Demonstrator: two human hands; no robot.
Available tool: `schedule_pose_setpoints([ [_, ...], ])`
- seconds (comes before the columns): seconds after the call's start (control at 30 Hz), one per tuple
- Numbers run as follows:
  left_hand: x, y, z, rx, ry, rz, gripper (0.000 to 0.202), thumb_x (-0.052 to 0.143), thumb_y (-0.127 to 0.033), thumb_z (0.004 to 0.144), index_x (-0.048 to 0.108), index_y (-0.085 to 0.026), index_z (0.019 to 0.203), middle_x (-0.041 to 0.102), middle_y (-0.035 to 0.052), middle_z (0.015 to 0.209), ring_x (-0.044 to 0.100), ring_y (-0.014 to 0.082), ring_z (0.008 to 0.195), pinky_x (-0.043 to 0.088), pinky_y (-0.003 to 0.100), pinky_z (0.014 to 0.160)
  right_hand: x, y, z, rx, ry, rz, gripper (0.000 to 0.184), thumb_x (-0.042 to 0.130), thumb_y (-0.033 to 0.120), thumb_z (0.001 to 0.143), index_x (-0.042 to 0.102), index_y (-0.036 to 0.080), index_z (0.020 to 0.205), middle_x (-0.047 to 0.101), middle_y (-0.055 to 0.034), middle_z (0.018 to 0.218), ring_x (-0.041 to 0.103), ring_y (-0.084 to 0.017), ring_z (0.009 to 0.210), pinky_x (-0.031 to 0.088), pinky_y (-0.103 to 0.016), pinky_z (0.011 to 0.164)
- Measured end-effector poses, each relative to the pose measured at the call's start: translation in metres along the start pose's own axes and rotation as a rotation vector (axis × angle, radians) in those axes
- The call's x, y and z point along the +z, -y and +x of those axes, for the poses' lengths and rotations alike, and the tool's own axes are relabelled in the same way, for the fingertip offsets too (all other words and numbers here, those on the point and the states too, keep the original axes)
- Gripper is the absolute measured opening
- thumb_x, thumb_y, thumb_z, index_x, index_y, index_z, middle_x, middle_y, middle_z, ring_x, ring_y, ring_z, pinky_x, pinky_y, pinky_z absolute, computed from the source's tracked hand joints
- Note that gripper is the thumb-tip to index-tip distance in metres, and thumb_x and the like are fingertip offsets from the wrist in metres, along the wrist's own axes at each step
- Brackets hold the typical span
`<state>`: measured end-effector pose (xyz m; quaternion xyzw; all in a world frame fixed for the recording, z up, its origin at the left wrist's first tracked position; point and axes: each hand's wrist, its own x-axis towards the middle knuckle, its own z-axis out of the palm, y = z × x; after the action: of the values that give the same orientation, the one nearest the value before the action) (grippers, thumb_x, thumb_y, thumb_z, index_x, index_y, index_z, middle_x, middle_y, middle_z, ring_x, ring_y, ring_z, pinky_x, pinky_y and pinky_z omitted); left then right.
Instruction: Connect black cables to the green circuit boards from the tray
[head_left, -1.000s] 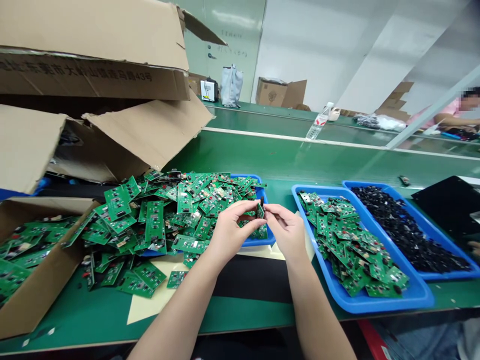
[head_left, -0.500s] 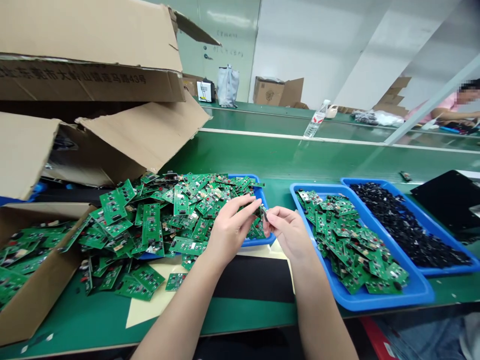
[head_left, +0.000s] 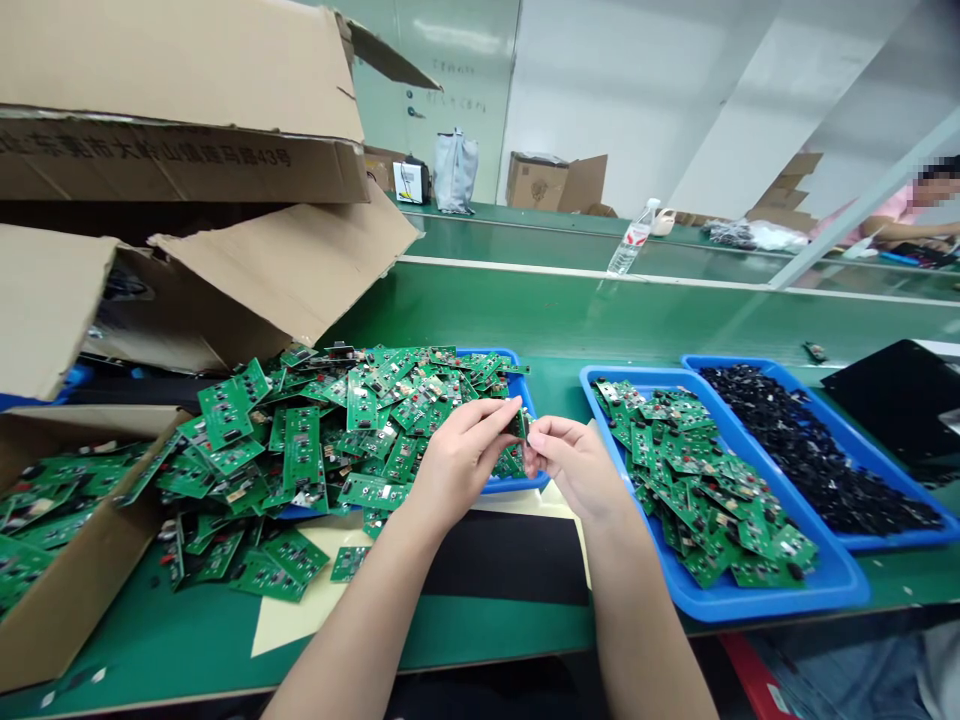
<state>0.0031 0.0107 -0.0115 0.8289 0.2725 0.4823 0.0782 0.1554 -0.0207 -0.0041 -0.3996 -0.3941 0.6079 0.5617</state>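
Observation:
My left hand (head_left: pixel 463 452) holds a small green circuit board (head_left: pixel 523 424) with dark parts on it between thumb and fingers, tilted up at the fingertips. The fingers of my right hand (head_left: pixel 574 460) are pinched together at the board's right edge. Whatever lies between them is too small and covered to make out. Both hands are in the air over the front of a blue tray (head_left: pixel 534 484), which is heaped with green circuit boards (head_left: pixel 390 400). The heap spills left past the tray onto the bench.
On the right stand a blue tray (head_left: pixel 750 604) of boards and another blue tray (head_left: pixel 855 541) of small black parts (head_left: pixel 810 450). Cardboard boxes (head_left: pixel 187 70) crowd the left. A black sheet (head_left: pixel 510 560) lies below my hands. A water bottle (head_left: pixel 634 238) stands behind; a person sits far right.
The board at my fingertips has turned and shows more of its face and a dark part. My right fingers have shifted slightly along its edge. The trays and heap look the same.

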Motion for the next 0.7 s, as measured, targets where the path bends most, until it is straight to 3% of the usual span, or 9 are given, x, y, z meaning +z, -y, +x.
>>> schedule_pose_setpoints([
  [0.2, -0.0042, 0.0017, 0.0000, 0.007, 0.093, -0.040, 0.036, 0.052, -0.015, 0.088, 0.054, -0.020, 0.123, 0.066, 0.0077, 0.100, 0.063, 0.0155, 0.093, 0.054, 0.028, 0.080, -0.0018, 0.0034, 0.0001, 0.051, 0.011, 0.001, 0.021, 0.072, 0.031, 0.060, 0.057, 0.017, 0.053, 0.055, 0.0038, 0.046, 0.050, -0.008, 0.041, 0.040, -0.020, 0.044],
  [0.43, -0.0060, -0.0003, 0.0024, -0.037, 0.067, -0.122, 0.030, 0.055, -0.019, 0.087, 0.060, -0.020, 0.117, 0.068, 0.0065, 0.096, 0.064, 0.0143, 0.087, 0.054, 0.026, 0.076, -0.0011, 0.0035, -0.0006, 0.129, 0.053, 0.087, 0.025, 0.074, 0.032, 0.059, 0.054, 0.017, 0.054, 0.054, 0.0049, 0.047, 0.048, -0.007, 0.041, 0.038, -0.020, 0.043],
  [0.6, -0.0043, 0.0003, 0.0015, -0.057, 0.084, -0.133, 0.029, 0.053, -0.020, 0.088, 0.060, -0.019, 0.116, 0.067, 0.0072, 0.096, 0.064, 0.0144, 0.086, 0.054, 0.026, 0.075, -0.0031, 0.0004, 0.0005, 0.083, 0.049, 0.024, 0.021, 0.071, 0.030, 0.062, 0.056, 0.018, 0.055, 0.055, 0.0046, 0.047, 0.049, -0.008, 0.042, 0.039, -0.020, 0.045],
  [0.7, -0.0043, 0.0008, 0.0019, -0.099, 0.144, -0.157, 0.028, 0.053, -0.021, 0.088, 0.060, -0.017, 0.115, 0.067, 0.0071, 0.094, 0.063, 0.0146, 0.085, 0.053, 0.026, 0.076, -0.0026, -0.0003, 0.0012, -0.008, -0.028, -0.116, 0.017, 0.068, 0.030, 0.066, 0.058, 0.018, 0.059, 0.055, 0.0045, 0.048, 0.050, -0.008, 0.045, 0.041, -0.021, 0.049],
])
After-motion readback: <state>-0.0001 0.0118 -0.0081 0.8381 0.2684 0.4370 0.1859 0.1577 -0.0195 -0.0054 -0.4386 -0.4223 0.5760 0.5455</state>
